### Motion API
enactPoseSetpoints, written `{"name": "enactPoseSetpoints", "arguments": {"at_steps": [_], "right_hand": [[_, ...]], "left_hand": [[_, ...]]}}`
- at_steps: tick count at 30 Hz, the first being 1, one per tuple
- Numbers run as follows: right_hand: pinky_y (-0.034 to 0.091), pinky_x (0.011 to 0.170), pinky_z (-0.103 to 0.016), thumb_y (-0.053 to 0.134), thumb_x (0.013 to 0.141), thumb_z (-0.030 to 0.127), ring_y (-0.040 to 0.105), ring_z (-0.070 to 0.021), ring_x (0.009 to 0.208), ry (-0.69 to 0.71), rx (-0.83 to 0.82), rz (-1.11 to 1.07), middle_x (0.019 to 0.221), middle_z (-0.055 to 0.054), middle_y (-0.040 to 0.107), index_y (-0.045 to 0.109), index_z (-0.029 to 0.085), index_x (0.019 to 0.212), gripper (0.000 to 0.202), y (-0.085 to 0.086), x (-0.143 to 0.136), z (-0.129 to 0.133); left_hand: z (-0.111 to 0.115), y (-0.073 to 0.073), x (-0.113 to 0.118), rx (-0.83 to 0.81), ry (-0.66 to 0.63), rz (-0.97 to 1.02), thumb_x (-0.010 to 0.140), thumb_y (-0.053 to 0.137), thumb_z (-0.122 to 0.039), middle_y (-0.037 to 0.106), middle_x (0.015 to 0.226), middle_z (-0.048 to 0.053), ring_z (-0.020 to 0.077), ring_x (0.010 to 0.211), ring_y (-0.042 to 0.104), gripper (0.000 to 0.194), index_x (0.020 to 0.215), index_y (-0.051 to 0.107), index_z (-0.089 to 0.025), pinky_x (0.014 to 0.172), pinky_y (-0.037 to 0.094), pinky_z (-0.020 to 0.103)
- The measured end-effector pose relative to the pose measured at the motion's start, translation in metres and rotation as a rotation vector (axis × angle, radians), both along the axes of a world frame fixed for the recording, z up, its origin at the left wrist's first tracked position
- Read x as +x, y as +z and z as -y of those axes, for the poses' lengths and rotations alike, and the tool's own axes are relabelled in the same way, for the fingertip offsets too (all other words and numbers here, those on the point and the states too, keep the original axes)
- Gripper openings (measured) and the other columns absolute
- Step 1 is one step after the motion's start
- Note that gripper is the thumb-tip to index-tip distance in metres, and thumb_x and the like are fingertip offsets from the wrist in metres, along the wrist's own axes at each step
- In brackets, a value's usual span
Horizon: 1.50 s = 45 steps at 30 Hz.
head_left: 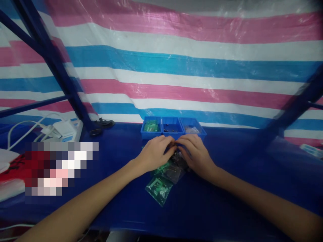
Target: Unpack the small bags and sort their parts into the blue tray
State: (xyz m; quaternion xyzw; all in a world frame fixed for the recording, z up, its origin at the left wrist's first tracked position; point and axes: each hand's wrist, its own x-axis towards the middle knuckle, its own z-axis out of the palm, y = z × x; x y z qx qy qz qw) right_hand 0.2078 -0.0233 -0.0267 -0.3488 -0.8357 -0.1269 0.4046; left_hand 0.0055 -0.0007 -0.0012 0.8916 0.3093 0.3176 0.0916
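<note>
We see glossy plastic in the near green bag [158,189], smoother plastic in the blue trays [150,135]. The far striped sheeting [176,64] shines, creased.

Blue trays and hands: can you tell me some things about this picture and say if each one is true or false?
1. Three blue trays stand side by side on the table. True.
2. What is in the left tray is red. False: it is mostly green.
3. The left hand and right hand are far apart. False: they are close together.
4. A green bag lies nearer the camera than the hands. True.
5. The sheet behind is plain black. False: it has pink, white and blue stripes.
</note>
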Motion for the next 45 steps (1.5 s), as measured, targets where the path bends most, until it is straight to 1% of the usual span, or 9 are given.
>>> {"name": "enactPoseSetpoints", "arguments": {"at_steps": [4, 9, 15, 20, 23, 26, 30, 36, 45], "right_hand": [[0.045, 0.084, -0.043, 0.054, 0.094, 0.011, 0.056, -0.0259, 0.1, 0.014, 0.041, 0.049, 0.108, -0.011, 0.063, 0.055, 0.018, 0.115, 0.022, -0.001, 0.003, -0.003], [0.045, 0.082, -0.042, 0.056, 0.095, 0.014, 0.056, -0.0255, 0.097, 0.006, 0.064, 0.065, 0.104, -0.01, 0.066, 0.057, 0.017, 0.109, 0.015, 0.001, 0.005, -0.003], [0.044, 0.078, -0.039, 0.055, 0.097, 0.021, 0.057, -0.0249, 0.091, -0.01, -0.031, 0.005, 0.093, -0.009, 0.066, 0.058, 0.018, 0.096, 0.004, 0.004, 0.003, 0.0], [0.043, 0.068, -0.031, 0.051, 0.099, 0.023, 0.057, -0.0185, 0.077, 0.046, -0.282, -0.17, 0.081, -0.004, 0.063, 0.059, 0.019, 0.091, 0.012, 0.008, -0.001, 0.005], [0.041, 0.063, -0.029, 0.052, 0.098, 0.026, 0.057, -0.0159, 0.07, 0.037, -0.449, -0.269, 0.077, -0.001, 0.063, 0.062, 0.02, 0.088, 0.016, 0.011, -0.004, 0.007], [0.041, 0.064, -0.029, 0.051, 0.099, 0.029, 0.059, -0.0163, 0.071, 0.053, -0.539, -0.308, 0.079, -0.001, 0.065, 0.065, 0.02, 0.089, 0.019, 0.013, -0.006, 0.009], [0.041, 0.064, -0.03, 0.048, 0.1, 0.032, 0.058, -0.0163, 0.07, 0.064, -0.515, -0.278, 0.077, -0.001, 0.064, 0.063, 0.02, 0.086, 0.024, 0.012, -0.006, 0.01], [0.039, 0.063, -0.029, 0.042, 0.103, 0.03, 0.052, -0.0145, 0.065, 0.067, -0.41, -0.186, 0.07, 0.001, 0.056, 0.054, 0.02, 0.077, 0.03, 0.011, -0.002, 0.007], [0.038, 0.063, -0.029, 0.042, 0.103, 0.03, 0.051, -0.0139, 0.065, 0.112, -0.435, -0.173, 0.069, 0.001, 0.054, 0.052, 0.02, 0.075, 0.031, 0.015, 0.0, 0.004]], "left_hand": [[0.0, 0.0, 0.004, -0.279, -0.064, 0.172, 0.095, 0.057, -0.029, 0.066, 0.077, -0.003, 0.0107, 0.069, 0.059, 0.013, 0.091, 0.062, -0.018, 0.064, 0.043, 0.024], [0.001, 0.0, 0.005, -0.356, -0.057, 0.187, 0.095, 0.058, -0.034, 0.067, 0.076, -0.003, 0.011, 0.068, 0.06, 0.017, 0.093, 0.065, -0.018, 0.062, 0.041, 0.024], [0.002, 0.004, 0.004, -0.254, -0.088, 0.149, 0.1, 0.05, -0.03, 0.066, 0.079, -0.002, 0.0111, 0.072, 0.061, 0.02, 0.09, 0.062, -0.018, 0.067, 0.042, 0.025], [0.006, 0.006, 0.002, -0.139, -0.091, 0.073, 0.101, 0.042, -0.025, 0.062, 0.085, 0.0, 0.0132, 0.076, 0.058, 0.016, 0.098, 0.056, -0.018, 0.068, 0.043, 0.027], [0.005, 0.002, 0.001, -0.069, -0.093, 0.027, 0.098, 0.048, -0.022, 0.062, 0.096, 0.003, 0.016, 0.086, 0.059, 0.008, 0.104, 0.053, -0.019, 0.072, 0.045, 0.028], [0.002, -0.003, 0.0, 0.001, -0.087, 0.006, 0.096, 0.052, -0.021, 0.061, 0.102, 0.003, 0.0171, 0.092, 0.059, 0.008, 0.104, 0.051, -0.02, 0.077, 0.047, 0.03], [0.0, -0.005, 0.0, 0.039, -0.081, -0.017, 0.1, 0.046, -0.024, 0.06, 0.099, 0.003, 0.0165, 0.09, 0.059, 0.007, 0.103, 0.05, -0.019, 0.077, 0.048, 0.03], [0.004, -0.001, 0.0, 0.094, -0.063, -0.101, 0.103, 0.04, -0.027, 0.061, 0.102, 0.004, 0.0169, 0.09, 0.06, 0.013, 0.105, 0.049, -0.019, 0.075, 0.048, 0.029], [0.006, -0.001, 0.0, 0.167, -0.004, -0.234, 0.105, 0.032, -0.032, 0.063, 0.093, 0.005, 0.0203, 0.086, 0.062, 0.023, 0.11, 0.049, -0.018, 0.072, 0.048, 0.031]]}}
